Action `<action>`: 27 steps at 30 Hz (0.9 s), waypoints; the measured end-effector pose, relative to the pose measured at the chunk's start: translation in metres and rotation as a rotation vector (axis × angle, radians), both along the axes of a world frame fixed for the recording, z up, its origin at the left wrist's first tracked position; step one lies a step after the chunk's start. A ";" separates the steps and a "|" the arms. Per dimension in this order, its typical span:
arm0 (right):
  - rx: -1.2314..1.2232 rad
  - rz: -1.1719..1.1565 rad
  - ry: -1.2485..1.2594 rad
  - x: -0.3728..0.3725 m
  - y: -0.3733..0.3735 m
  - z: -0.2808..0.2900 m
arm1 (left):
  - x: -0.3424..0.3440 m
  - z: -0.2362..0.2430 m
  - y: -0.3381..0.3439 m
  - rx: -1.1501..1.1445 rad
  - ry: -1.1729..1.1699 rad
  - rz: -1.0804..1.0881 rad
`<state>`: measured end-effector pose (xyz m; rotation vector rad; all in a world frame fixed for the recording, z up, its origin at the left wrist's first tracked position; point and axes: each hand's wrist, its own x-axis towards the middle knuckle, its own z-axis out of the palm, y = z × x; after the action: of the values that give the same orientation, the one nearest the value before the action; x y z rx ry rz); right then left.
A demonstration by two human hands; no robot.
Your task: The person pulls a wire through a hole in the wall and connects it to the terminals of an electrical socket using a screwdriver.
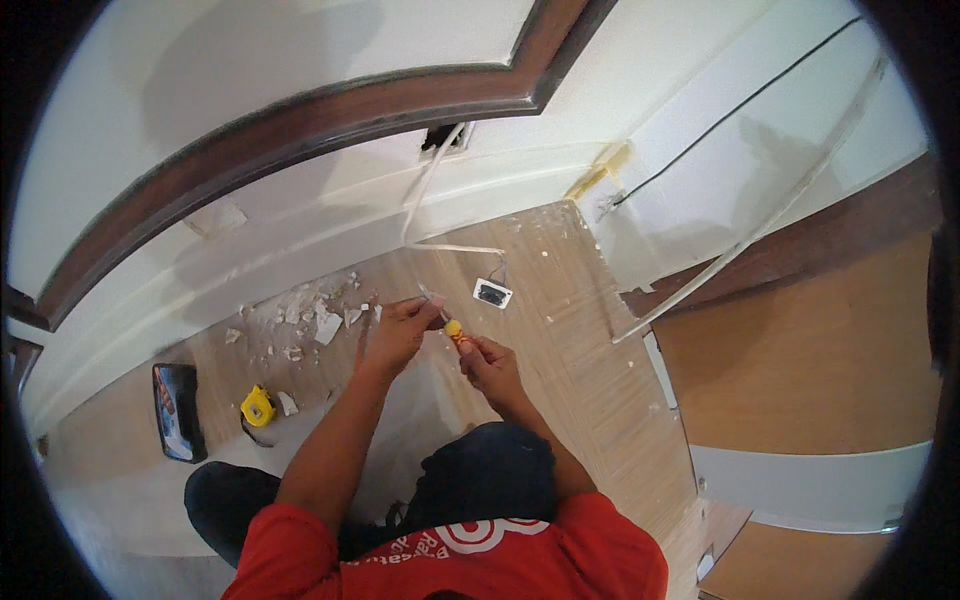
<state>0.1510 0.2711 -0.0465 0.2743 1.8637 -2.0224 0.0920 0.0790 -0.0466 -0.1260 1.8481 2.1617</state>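
My right hand point(490, 366) is closed round the handle of a yellow screwdriver point(455, 330), which points up and to the left. At its shaft, the fingers of my left hand point(400, 335) are pinched together, and a thin pale tip sticks out beyond them. Whether something small also sits in that pinch I cannot tell. Just beyond my hands, a white-framed socket plate point(492, 293) lies on the floor. Thin wires join it to a white cable point(425, 190) that comes out of a square hole point(443, 138) in the wall.
Broken plaster pieces point(310, 315) litter the wood-look floor point(590, 370) by the wall. To my left lie a yellow tape measure point(257, 405) and a phone point(178, 412). A pale conduit point(740, 245) slants along the right wall, above a brown wooden panel point(810, 370).
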 end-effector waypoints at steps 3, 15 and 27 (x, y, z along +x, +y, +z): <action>0.381 -0.055 0.333 0.001 -0.004 0.004 | -0.001 0.009 0.006 0.021 -0.023 -0.005; -0.247 -0.138 -0.308 0.002 -0.002 -0.016 | 0.013 -0.050 0.025 0.065 -0.177 0.129; -0.085 -0.118 -0.191 0.002 -0.005 -0.035 | 0.015 -0.050 0.017 -0.037 -0.256 -0.054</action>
<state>0.1530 0.2660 -0.0813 0.5456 1.6768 -2.0657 0.1071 0.0963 -0.0964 -0.3396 1.7259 1.9721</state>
